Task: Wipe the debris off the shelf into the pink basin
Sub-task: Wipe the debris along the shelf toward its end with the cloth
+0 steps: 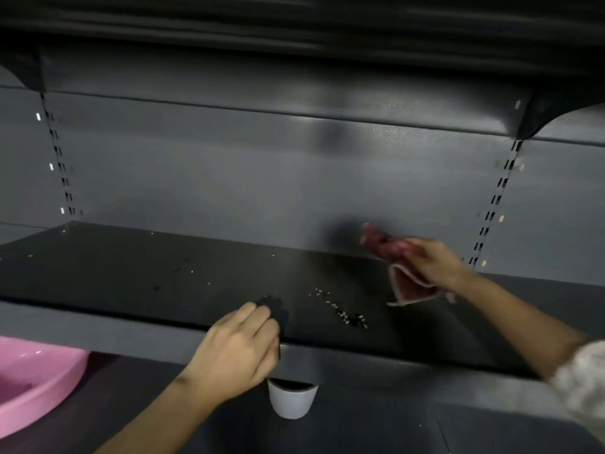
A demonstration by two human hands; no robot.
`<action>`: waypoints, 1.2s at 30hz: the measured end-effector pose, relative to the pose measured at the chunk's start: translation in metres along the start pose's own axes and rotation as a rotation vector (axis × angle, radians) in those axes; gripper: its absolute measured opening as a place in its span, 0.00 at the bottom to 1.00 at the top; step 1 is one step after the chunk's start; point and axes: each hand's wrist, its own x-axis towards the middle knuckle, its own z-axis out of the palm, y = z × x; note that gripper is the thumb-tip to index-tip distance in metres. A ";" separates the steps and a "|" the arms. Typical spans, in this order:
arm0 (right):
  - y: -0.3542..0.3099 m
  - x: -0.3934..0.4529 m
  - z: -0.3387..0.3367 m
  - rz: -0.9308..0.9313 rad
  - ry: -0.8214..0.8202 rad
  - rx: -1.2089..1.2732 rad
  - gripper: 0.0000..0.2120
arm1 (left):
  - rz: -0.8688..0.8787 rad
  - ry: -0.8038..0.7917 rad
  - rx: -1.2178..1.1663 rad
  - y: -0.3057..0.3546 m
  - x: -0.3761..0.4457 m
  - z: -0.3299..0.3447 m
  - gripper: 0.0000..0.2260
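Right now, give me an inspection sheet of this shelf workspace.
Surface: dark metal shelf, dusty, specks scattered left of centre.
Job's things: pale seed-like debris near the front edge; pink plastic basin lower left, below shelf level; reddish cloth.
Clutter: small white cup under the shelf lip.
Grips: left hand curled at the shelf's front edge; right hand clutching the cloth.
Cables: nothing seen.
Surroundings: grey back panel with slotted uprights, another shelf above.

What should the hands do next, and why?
Probably sweep the red cloth in the right hand leftward into the scattered debris; it lies between the cloth and the left hand at the shelf edge.
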 end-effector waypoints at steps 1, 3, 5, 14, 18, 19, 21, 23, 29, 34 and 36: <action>0.011 -0.013 -0.015 0.063 0.013 -0.035 0.12 | 0.000 0.002 -0.007 -0.009 -0.004 -0.003 0.12; 0.032 -0.045 -0.033 0.188 -0.021 -0.133 0.13 | -0.017 0.016 -0.016 -0.027 -0.012 -0.008 0.12; 0.043 -0.072 -0.030 0.321 -0.124 -0.276 0.17 | -0.041 0.027 -0.027 -0.048 -0.022 -0.015 0.13; -0.070 -0.054 0.087 0.120 -0.164 -0.265 0.23 | 0.017 0.064 -0.044 -0.083 -0.049 -0.018 0.13; -0.122 -0.030 0.132 0.080 -0.187 -0.240 0.21 | 0.038 0.066 0.020 -0.088 -0.061 -0.016 0.13; -0.130 -0.026 0.133 0.099 -0.146 -0.234 0.20 | 0.040 0.059 0.029 -0.090 -0.064 -0.016 0.13; -0.135 -0.022 0.124 0.149 -0.035 -0.255 0.18 | 0.033 0.046 0.030 -0.093 -0.068 -0.017 0.14; -0.128 -0.024 0.099 0.219 0.092 -0.135 0.17 | 0.025 0.038 0.018 -0.094 -0.070 -0.019 0.15; -0.069 -0.071 0.044 0.569 0.081 -0.355 0.14 | 0.010 0.021 0.008 -0.094 -0.072 -0.018 0.16; -0.109 -0.066 0.084 0.566 -0.075 -0.393 0.16 | 0.001 0.011 0.014 -0.092 -0.073 -0.015 0.16; -0.141 -0.053 0.113 0.528 -0.095 -0.402 0.15 | 0.003 0.008 0.019 -0.092 -0.073 -0.013 0.16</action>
